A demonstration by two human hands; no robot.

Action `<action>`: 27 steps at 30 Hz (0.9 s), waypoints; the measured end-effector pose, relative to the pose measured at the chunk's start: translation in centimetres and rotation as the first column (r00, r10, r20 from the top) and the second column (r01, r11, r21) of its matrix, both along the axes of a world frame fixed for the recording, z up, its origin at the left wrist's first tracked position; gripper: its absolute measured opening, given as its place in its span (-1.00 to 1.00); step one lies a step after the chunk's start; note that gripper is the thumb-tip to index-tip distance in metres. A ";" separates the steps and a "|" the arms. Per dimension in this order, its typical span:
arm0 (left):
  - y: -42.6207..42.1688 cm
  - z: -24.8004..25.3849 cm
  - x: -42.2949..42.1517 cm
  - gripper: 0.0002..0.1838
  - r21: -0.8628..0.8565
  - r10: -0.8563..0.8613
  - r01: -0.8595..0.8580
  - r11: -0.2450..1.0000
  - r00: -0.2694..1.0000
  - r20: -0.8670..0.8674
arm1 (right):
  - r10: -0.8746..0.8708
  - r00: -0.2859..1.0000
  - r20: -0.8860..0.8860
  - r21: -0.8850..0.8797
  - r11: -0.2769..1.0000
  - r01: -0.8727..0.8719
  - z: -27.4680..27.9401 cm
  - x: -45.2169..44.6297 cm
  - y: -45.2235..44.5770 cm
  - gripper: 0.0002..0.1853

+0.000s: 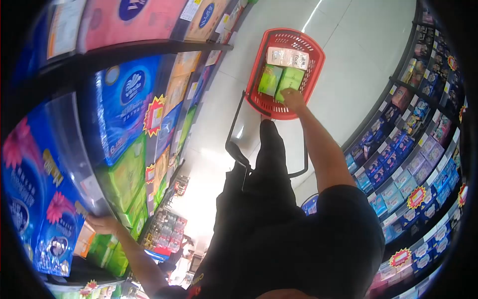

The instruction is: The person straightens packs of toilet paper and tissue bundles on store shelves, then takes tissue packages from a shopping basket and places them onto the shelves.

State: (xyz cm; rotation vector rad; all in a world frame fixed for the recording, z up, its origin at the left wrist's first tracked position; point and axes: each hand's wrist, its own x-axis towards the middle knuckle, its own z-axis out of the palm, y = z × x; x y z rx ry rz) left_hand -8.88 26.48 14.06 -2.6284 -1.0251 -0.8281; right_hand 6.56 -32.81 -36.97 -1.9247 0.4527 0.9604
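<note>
My right hand (293, 98) is down in the red shopping basket (318, 60), its fingers closed on the near end of a green tissue pack (292, 78). Beside that pack lies another green pack (269, 79). A pale pink and white pack (288, 58) lies across the basket's far end. At the shelf on my left, my left hand (103, 225) reaches out with fingers extended, close to a blue tissue pack (57, 244) with a pink flower and an orange pack (85, 240). Whether its fingertips touch either pack I cannot tell.
Blue tissue bundles (124, 104) and green bundles (124, 179) fill the left shelving, with a dark shelf edge (124, 48) jutting out. Shelves of small packs (393, 159) curve along the right. The basket's dark handle (234, 149) extends toward my legs over the pale tiled floor (358, 65).
</note>
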 end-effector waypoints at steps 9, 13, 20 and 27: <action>3.3 0.0 -3.8 -0.57 0.567 0.053 0.198 0.800 0.917 -0.395 | 0.011 0.996 0.090 -0.452 0.891 0.031 -11.7 4.9 -8.8 -0.50; 2.2 0.4 -3.5 -0.53 0.499 0.280 -0.107 0.860 0.916 -0.287 | 0.127 0.990 0.064 -0.537 0.840 -0.073 -12.0 7.3 -10.2 -0.28; 7.6 3.7 -8.4 -0.57 0.491 0.334 -0.155 0.858 0.892 -0.303 | 0.137 0.986 0.092 -0.548 0.834 -0.065 -17.5 11.8 -11.5 -0.27; 6.5 3.9 -6.8 -0.61 0.489 0.463 -0.331 0.807 0.869 -0.176 | 0.548 0.810 -0.211 -0.616 0.568 -0.545 -21.7 15.3 -12.5 -0.61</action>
